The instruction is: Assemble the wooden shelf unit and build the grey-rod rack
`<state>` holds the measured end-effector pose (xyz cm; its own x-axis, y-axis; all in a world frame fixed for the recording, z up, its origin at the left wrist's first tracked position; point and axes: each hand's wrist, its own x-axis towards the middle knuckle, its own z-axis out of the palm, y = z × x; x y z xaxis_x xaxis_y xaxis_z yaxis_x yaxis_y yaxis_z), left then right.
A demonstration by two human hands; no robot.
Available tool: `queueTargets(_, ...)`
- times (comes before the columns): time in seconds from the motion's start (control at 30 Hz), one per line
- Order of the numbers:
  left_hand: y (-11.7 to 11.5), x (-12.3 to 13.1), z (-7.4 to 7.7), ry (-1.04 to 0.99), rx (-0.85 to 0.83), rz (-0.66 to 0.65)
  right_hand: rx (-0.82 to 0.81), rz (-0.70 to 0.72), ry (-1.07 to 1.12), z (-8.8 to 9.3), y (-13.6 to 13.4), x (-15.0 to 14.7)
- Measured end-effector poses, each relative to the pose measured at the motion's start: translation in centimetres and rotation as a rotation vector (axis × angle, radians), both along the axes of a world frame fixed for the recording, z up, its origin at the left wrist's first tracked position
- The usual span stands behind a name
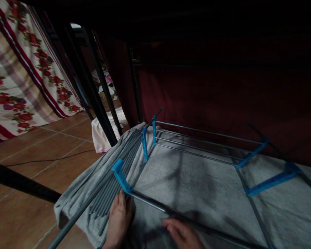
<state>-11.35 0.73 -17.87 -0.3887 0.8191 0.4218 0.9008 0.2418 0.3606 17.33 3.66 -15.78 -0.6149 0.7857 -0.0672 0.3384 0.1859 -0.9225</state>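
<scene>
A partly assembled rack of grey metal tubes and blue plastic brackets lies on a grey blanket (176,173). My left hand (118,218) is closed at the lower end of the nearest blue bracket (121,178), where a metal tube (150,203) joins it; its fingertips are partly hidden. My right hand (182,231) is just below that tube, fingers loosely bent, with nothing visible in them. Beside my left hand lies a bundle of loose grey tubes (114,180). Two more blue brackets (144,144) stand beyond it, and thin rods (197,141) run across the far side.
On the right, blue brackets (272,180) hold another long tube. Dark metal posts (90,83) rise at the left, with a dark red cloth (223,100) behind. A floral curtain (28,76) hangs over the tiled floor (54,145), where a cable (49,160) runs.
</scene>
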Motion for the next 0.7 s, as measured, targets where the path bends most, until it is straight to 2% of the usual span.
queueTargets(0.07, -0.6, 1.3, 0.5, 0.021, 0.043, 0.046, -0.074, -0.129, 0.021, 2.9, 2.2, 2.7)
queueTargets(0.17, -1.1, 4.4, 2.1, 0.078, 0.098, 0.109, -0.075, -0.341, 0.047, 5.4, 5.2, 5.8)
queueTargets(0.23, -0.6, 6.8, 3.9, 0.093, 0.125, 0.112, -0.009, -0.441, 0.042, 6.3, 6.9, 7.3)
queueTargets(0.33, 1.7, 9.6, 7.6, 0.012, 0.201, -0.003, 0.179, -0.533, -0.023, 7.8, 9.5, 9.5)
queueTargets(0.4, 4.4, 10.6, 10.3, -0.049, 0.296, -0.087, 0.347, -0.585, -0.071, 9.1, 11.5, 11.0)
queueTargets(0.5, 10.0, 11.0, 14.2, -0.085, 0.399, -0.203, 0.634, -0.650, -0.087, 11.3, 14.7, 13.4)
queueTargets(0.6, 16.5, 10.6, 17.5, -0.029, 0.410, -0.171, 0.822, -0.758, -0.166, 13.8, 17.4, 15.8)
queueTargets(0.7, 22.5, 9.8, 20.3, 0.029, 0.304, -0.087, 0.923, -0.904, -0.250, 16.1, 19.7, 17.9)
